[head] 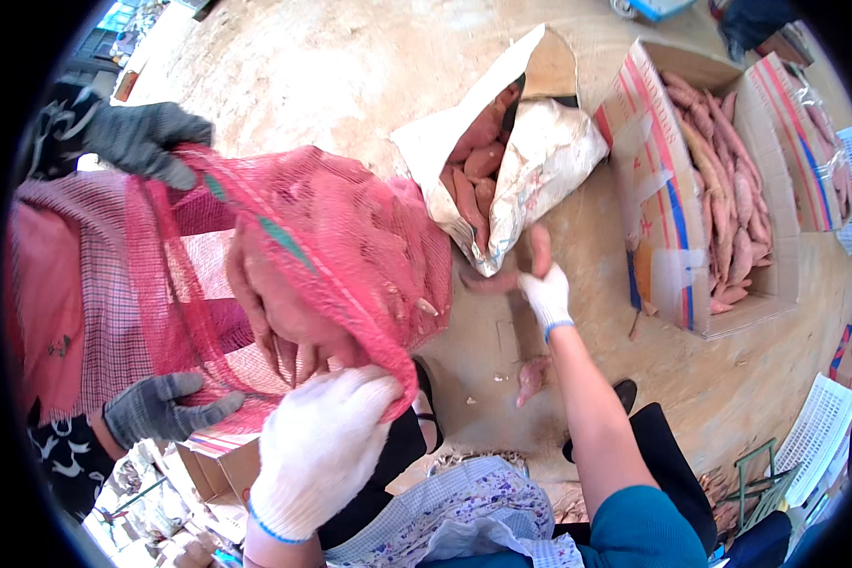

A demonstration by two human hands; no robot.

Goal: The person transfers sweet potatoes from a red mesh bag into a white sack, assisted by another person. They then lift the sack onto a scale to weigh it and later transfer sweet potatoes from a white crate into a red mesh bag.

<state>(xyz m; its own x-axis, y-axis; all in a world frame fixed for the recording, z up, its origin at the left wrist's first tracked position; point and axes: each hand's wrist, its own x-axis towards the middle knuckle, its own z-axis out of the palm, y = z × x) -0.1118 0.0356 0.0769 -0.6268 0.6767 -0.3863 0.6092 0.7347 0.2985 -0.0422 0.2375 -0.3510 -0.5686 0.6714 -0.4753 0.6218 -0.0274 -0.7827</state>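
Note:
My left hand (326, 447), in a white knit glove, grips the near rim of a red mesh sack (405, 241). Through the sack's mouth I see several sweet potatoes (291, 284). My right hand (548, 297), also gloved in white, is shut on a sweet potato (541, 250) that points away from me. A second, blurred sweet potato (493, 282) extends left from the same hand; whether it is gripped too I cannot tell. Just beyond stands a white woven bag (554, 160), its mouth gaping, with sweet potatoes (484, 160) inside.
A co-worker's grey gloves (145, 135) are at the sack's far rim and near side. To the right is a cardboard box (653, 213) of long sweet potatoes (735, 192). One sweet potato (532, 380) lies on the floor (468, 362). White plastic crates (820, 433) stand lower right.

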